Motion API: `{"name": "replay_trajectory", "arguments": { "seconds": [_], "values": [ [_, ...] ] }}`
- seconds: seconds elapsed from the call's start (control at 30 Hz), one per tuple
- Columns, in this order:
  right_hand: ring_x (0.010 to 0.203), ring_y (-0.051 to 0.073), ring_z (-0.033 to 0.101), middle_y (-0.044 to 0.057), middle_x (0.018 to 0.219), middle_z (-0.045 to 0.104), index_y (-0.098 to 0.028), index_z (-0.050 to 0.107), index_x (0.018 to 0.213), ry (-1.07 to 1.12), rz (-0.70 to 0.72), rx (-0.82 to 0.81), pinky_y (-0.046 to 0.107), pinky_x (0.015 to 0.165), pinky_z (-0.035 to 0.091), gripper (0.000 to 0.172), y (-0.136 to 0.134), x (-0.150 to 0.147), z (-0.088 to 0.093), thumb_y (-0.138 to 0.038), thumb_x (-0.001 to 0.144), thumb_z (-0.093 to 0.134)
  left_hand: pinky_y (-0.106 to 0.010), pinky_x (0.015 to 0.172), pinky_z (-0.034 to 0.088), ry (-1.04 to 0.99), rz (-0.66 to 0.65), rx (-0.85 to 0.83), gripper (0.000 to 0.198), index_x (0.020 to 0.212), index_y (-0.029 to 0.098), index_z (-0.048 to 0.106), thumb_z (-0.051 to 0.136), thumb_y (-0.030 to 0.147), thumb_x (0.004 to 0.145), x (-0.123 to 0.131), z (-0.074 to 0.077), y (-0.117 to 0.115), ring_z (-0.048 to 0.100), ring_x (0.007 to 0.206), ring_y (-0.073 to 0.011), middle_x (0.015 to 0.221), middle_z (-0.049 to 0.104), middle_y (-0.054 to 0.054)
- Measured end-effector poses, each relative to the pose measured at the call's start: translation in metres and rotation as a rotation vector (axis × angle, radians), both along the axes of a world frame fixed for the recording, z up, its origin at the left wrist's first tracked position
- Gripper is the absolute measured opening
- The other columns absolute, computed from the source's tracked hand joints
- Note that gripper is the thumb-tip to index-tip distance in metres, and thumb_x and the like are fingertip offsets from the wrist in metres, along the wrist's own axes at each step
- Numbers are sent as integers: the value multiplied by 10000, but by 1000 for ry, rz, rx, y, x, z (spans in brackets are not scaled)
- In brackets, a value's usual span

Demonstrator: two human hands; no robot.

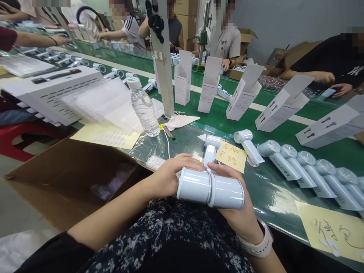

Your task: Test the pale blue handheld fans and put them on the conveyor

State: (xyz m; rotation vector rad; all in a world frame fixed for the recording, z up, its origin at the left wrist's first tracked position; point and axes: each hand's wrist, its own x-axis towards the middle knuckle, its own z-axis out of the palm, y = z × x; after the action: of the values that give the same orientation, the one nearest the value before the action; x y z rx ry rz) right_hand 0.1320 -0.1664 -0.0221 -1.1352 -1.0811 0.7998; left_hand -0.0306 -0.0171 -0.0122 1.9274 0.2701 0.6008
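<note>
Two blue cylinders [196,186] are clasped from both sides. Left hand [170,173] and right hand [239,218] angle inward, loosely curved.

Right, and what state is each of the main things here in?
Two light-blue cylinders: held, end to end
Left hand: holding the left cylinder
Right hand: holding the right cylinder
Plastic bottle: standing, capped
Post: upright
First four white boxes right of the post: standing, open at the top
Row of fans at right: lying down
Brown carton: open
Wristband: worn on the right wrist
</note>
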Motion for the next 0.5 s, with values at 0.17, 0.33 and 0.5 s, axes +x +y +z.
{"name": "replay_trajectory", "arguments": {
  "seconds": [0.17,0.33,0.5],
  "values": [
    [1288,301,560,101,1359,621,-291,578,1289,26,12,34,503,1097,423,554,-2,-2,-6,-157,785,764,-558,1168,235,-27,-28,168,242,1043,263,735,676,260,808,-4,2,0,684,1076,-295,1078,764,-97],
    [1236,291,607,79,1309,665,-316,549,1301,51,21,4,485,1058,468,632,1,-5,-16,-136,742,783,-546,1142,296,22,-94,171,317,1062,244,722,721,288,749,1,6,0,669,1018,-304,1019,753,-106],
    [971,302,706,32,1033,760,-342,709,1131,-185,-123,-15,494,995,507,601,-7,10,14,-110,596,856,-447,901,514,-12,-173,-227,370,966,201,716,784,413,671,-7,19,2,651,870,-275,933,699,-98]
  ]
}}
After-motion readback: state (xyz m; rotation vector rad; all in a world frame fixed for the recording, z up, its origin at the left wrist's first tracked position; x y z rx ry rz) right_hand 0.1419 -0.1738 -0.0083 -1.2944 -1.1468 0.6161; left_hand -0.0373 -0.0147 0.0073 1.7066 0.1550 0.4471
